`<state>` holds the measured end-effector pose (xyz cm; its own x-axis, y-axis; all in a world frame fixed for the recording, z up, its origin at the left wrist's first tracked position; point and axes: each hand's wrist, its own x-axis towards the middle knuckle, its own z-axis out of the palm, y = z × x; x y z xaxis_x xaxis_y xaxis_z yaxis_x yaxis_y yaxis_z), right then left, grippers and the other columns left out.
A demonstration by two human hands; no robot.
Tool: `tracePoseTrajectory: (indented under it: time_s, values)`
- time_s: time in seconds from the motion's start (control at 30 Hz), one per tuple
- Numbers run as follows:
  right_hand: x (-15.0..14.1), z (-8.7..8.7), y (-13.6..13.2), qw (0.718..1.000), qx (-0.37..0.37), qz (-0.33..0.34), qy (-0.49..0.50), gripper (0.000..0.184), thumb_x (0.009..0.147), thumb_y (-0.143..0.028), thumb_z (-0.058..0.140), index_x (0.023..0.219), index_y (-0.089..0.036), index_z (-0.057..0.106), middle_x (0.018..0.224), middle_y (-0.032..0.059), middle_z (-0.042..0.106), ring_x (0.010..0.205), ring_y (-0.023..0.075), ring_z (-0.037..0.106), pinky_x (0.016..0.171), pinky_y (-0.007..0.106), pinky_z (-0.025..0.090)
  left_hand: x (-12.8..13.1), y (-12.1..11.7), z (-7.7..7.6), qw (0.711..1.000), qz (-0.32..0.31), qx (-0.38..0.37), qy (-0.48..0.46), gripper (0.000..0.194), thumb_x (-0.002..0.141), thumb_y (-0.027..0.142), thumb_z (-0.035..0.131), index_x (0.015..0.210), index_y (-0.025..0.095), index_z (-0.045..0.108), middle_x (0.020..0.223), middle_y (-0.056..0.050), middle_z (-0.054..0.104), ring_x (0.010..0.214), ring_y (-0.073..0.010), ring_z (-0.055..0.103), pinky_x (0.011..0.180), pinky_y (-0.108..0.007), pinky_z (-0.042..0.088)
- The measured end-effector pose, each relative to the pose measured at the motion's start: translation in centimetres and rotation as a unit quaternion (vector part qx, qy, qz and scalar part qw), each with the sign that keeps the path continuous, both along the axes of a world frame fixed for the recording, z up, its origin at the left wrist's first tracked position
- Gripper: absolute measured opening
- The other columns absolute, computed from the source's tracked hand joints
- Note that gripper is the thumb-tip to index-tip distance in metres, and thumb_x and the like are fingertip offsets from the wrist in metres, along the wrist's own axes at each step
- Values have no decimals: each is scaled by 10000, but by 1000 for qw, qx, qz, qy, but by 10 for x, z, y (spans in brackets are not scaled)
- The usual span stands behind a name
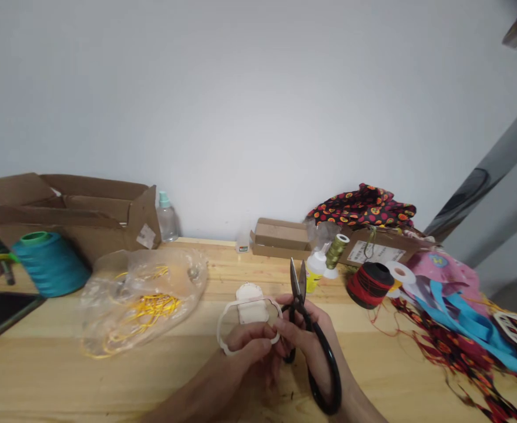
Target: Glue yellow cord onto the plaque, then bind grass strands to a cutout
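My left hand (246,346) pinches the lower rim of a white plastic frame (248,318) with a clear window, held upright just above the wooden table (174,376). A small white piece (250,301) sits behind the frame. My right hand (308,343) grips black scissors (305,329) by the large loop handles. Their blades point up and stand slightly apart, just right of the frame. Both hands meet at the frame's right edge.
A clear bag with yellow cord (141,299) lies left. A teal thread cone (49,262) and an open cardboard box (71,211) stand far left. A red-black spool (369,284), a glue bottle (315,271), an olive spool (336,251), patterned fabric (366,205) and ribbons (456,317) crowd the right.
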<state>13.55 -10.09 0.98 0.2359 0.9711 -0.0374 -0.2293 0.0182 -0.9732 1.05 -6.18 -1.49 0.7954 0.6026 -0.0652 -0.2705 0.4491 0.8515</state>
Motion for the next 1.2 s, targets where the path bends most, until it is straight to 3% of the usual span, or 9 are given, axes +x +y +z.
tracePoseTrajectory:
  time_s: [0.17, 0.3, 0.4, 0.63, 0.8, 0.97, 1.2]
  values:
    - [19, 2, -3, 979, 45, -33, -198, 307, 663, -371, 629, 870, -162, 539, 581, -45, 480, 492, 88, 448, 466, 203, 353, 0, 2, -2, 999, 22, 27, 21, 185, 794, 259, 433, 757, 135, 566, 548, 5, 551, 475, -102, 498, 476, -220, 400]
    - [41, -6, -16, 895, 74, -29, -439, 270, 697, -304, 598, 929, -173, 555, 688, 1, 517, 610, 132, 486, 561, 235, 394, -2, 6, -8, 999, 32, 2, -10, 182, 790, 236, 404, 783, 133, 554, 555, 6, 541, 479, -100, 484, 487, -237, 427]
    - [44, -12, -28, 849, 67, -7, -525, 273, 666, -264, 617, 920, -190, 554, 753, 21, 520, 683, 157, 500, 613, 248, 410, 0, 8, -9, 1000, 25, -4, -7, 166, 782, 249, 415, 742, 138, 531, 565, 2, 548, 467, -90, 482, 477, -221, 418]
    - [30, -12, -35, 807, 9, -6, -590, 223, 633, -205, 596, 850, -206, 549, 751, 22, 494, 680, 168, 502, 600, 261, 421, 4, 8, -11, 1000, 21, 2, 8, 163, 711, 299, 476, 642, 151, 470, 515, 15, 536, 416, -76, 460, 456, -203, 371]
    - [32, -17, -32, 797, -5, -13, -604, 171, 653, -233, 585, 820, -221, 551, 742, 10, 492, 661, 154, 508, 574, 236, 407, 0, 5, -7, 998, 9, 52, 18, 200, 737, 323, 441, 661, 144, 484, 611, -30, 571, 511, -110, 500, 529, -241, 374]
    - [34, -25, -27, 782, -7, -30, -623, 99, 677, -235, 558, 775, -232, 546, 734, 2, 499, 628, 142, 505, 526, 216, 382, -4, 0, 4, 992, 17, 121, 28, 226, 779, 323, 414, 713, 140, 530, 745, -51, 564, 715, -163, 510, 717, -301, 379]
    - [32, -24, -29, 782, 19, -39, -622, 98, 719, -302, 537, 783, -229, 550, 722, 5, 506, 639, 142, 520, 544, 212, 390, -3, 1, 2, 992, 17, 117, 41, 221, 785, 300, 391, 740, 143, 540, 766, -47, 547, 760, -180, 503, 758, -321, 373]
